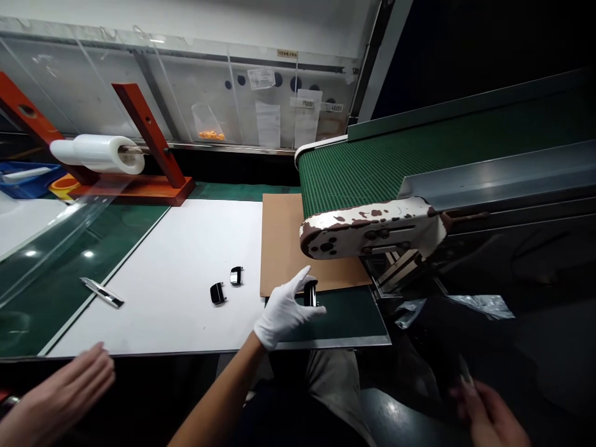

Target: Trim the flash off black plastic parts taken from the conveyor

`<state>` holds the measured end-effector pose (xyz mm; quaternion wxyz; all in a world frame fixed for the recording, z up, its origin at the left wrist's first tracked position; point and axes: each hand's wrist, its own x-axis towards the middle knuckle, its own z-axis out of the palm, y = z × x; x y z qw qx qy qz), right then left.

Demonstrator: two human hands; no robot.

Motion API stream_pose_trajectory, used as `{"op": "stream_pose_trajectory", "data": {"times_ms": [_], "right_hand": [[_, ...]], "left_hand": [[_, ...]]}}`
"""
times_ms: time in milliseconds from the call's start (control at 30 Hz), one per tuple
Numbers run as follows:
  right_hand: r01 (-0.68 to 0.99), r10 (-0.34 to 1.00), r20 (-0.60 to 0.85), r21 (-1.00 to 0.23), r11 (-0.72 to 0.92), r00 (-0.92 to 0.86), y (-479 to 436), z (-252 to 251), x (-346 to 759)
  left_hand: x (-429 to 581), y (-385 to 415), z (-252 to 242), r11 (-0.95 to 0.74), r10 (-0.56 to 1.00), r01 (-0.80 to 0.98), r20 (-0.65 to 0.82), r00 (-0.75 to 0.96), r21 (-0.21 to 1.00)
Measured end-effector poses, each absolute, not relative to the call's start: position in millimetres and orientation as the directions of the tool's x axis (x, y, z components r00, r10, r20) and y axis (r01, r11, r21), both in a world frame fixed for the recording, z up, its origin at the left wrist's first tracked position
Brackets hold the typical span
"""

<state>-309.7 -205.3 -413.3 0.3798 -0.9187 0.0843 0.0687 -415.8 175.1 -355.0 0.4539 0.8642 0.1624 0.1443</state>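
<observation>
My left hand (282, 313), in a white glove, is closed around a small glossy black part (310, 293), pinched between thumb and fingers over the table's front. Two similar glossy black parts, one nearer (217, 293) and one farther (236, 275), lie on the white sheet to its left, both with small pins at one side. Low on the right, my right hand (487, 413) is bare and blurred. Its fingers are closed on a thin pointed tool (464, 369), whose exact kind is unclear.
Another person's bare hand (69, 388) reaches in at lower left. A utility knife (102, 292) lies by the white sheet (186, 248). Cardboard (284, 242) lies under the end of a green conveyor belt (372, 161). A film roll (107, 153) hangs on a red stand (153, 133).
</observation>
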Motion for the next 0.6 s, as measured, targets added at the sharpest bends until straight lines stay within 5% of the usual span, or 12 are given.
{"op": "stream_pose_trajectory", "data": {"times_ms": [133, 300, 500, 600], "right_hand": [[0.108, 0.384, -0.039, -0.929, -0.354, 0.923, -124, -355, -338], [0.405, 0.711, 0.063, -0.855, -0.323, 0.701, -59, -300, -353], [0.675, 0.809, 0.135, -0.639, -0.370, 0.572, -42, -264, -359], [0.687, 0.834, 0.160, -0.658, -0.309, 0.528, -43, -256, -359]], "left_hand": [[-440, 142, -329, -0.458, 0.395, -0.079, 0.282, 0.874, 0.886], [-455, 125, -314, -0.467, 0.351, -0.272, 0.459, 0.816, 0.841], [-465, 114, -301, -0.476, 0.331, -0.271, 0.456, 0.827, 0.837], [-467, 111, -299, -0.492, 0.327, -0.268, 0.461, 0.825, 0.828]]}}
